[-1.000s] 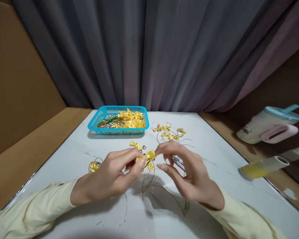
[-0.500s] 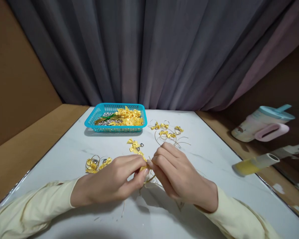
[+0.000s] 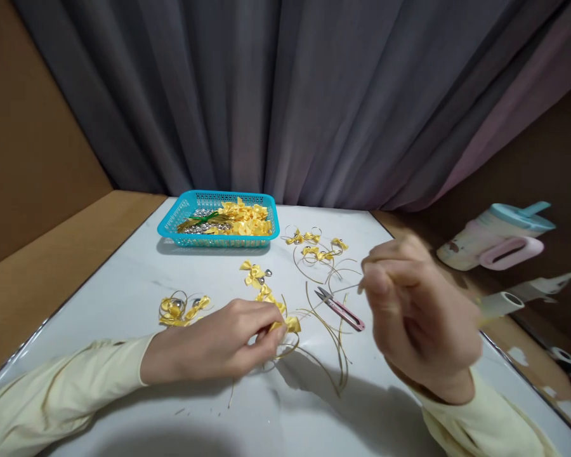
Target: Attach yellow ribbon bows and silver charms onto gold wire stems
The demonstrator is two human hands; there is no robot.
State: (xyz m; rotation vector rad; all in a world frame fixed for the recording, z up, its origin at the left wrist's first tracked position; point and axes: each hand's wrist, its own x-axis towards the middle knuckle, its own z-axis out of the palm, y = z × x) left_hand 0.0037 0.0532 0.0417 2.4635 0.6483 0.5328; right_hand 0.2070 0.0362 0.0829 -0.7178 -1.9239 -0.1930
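My left hand [image 3: 226, 336] pinches a yellow ribbon bow [image 3: 292, 324] near the middle of the table. To the right, my raised right hand [image 3: 421, 311] is closed on a thin gold cord [image 3: 345, 291], which stretches back toward the bow. Between the hands lie pink-handled thread snips [image 3: 341, 308] among loose gold cords [image 3: 335, 336]. More yellow bows [image 3: 253, 274] with silver bells [image 3: 268, 272] sit just beyond my left fingers. Beside my left wrist is a small group of bows with looped cord [image 3: 176, 311]. My fingertips partly hide the held bow.
A blue basket [image 3: 219, 242] of yellow bows, silver bells and a green-tied cord bundle stands at the back left. Finished-looking corded bows [image 3: 318, 254] lie at the back right. A tumbler [image 3: 495, 235] and a glue bottle [image 3: 542, 287] are past the table's right edge.
My right hand has moved away from my left, to the right and up, drawing the cord out. The snips and loose cords are now uncovered. My left hand stays on the bow.
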